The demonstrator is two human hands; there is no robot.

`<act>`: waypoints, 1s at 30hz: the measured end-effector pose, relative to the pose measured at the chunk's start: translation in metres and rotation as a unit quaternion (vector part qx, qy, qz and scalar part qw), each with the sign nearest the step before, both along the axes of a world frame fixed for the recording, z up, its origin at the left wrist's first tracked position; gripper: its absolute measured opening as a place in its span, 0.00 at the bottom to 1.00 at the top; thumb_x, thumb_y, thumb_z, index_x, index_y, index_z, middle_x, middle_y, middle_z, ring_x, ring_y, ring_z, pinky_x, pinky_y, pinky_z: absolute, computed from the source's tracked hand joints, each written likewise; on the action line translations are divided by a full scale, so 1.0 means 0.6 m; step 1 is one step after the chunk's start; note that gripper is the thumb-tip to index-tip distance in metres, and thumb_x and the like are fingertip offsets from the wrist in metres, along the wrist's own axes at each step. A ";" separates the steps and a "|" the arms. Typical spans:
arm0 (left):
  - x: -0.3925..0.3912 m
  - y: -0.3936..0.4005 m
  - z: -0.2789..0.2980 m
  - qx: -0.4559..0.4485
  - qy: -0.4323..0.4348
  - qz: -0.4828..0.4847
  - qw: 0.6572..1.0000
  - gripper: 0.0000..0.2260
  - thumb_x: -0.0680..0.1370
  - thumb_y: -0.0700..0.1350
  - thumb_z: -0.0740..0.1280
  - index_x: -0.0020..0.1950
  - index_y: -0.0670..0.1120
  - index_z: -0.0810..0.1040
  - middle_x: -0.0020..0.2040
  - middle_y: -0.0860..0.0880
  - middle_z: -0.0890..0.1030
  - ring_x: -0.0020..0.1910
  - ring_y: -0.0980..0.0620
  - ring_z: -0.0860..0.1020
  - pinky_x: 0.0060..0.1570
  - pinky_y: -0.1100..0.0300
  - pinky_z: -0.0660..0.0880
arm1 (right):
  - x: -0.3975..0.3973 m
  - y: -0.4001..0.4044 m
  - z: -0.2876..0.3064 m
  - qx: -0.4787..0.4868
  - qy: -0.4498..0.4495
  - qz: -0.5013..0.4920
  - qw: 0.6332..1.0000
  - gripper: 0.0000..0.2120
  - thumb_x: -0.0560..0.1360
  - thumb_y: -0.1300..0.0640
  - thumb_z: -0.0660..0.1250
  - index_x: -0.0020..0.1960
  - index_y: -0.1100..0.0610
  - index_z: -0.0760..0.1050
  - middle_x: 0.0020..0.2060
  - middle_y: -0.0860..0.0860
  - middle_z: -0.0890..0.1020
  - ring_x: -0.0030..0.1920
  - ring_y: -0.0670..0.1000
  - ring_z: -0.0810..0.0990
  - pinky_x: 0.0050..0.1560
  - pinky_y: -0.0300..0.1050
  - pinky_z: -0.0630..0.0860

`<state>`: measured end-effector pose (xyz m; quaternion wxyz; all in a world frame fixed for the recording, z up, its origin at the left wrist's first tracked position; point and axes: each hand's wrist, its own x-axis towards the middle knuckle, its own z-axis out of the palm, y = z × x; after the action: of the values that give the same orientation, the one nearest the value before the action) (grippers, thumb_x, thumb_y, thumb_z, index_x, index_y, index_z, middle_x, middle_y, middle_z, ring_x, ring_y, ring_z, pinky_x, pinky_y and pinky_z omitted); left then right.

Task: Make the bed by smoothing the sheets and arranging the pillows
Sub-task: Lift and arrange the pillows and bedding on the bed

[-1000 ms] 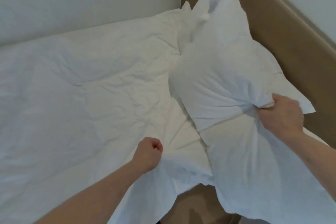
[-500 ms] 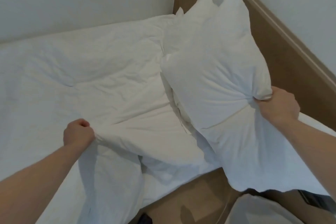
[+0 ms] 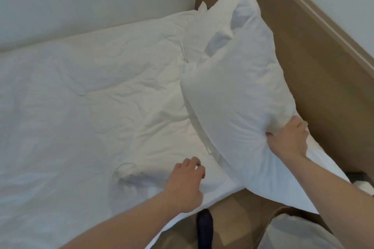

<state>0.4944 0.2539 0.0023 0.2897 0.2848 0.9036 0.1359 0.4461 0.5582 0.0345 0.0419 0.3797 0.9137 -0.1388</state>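
Fingers of the right hand (image 3: 287,139) bunch the near edge of the white pillow (image 3: 238,95), which stands tilted at two o'clock against the wooden headboard (image 3: 315,70). Loosely curled and holding nothing, the left hand (image 3: 185,184) hovers at six o'clock over the crumpled white duvet (image 3: 91,107).

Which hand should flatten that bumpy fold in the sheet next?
Left, probably. The left hand holds nothing and rests beside the bumpy fold in the sheet. The right hand is busy gripping the pillow.
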 end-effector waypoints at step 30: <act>-0.184 -0.038 0.402 0.428 0.118 0.632 0.635 0.11 0.68 0.27 0.59 0.32 0.42 0.66 0.34 0.43 0.65 0.32 0.46 0.64 0.26 0.42 0.60 | -0.125 0.282 0.008 -0.072 -0.115 -0.016 0.991 0.39 0.67 0.37 0.78 0.68 0.60 0.71 0.64 0.62 0.78 0.64 0.67 0.76 0.60 0.61 0.78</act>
<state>0.3842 0.2314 0.2434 -0.1304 -0.2499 0.7300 0.6226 0.3713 0.7272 0.0395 0.1717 0.4036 0.8842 -0.1607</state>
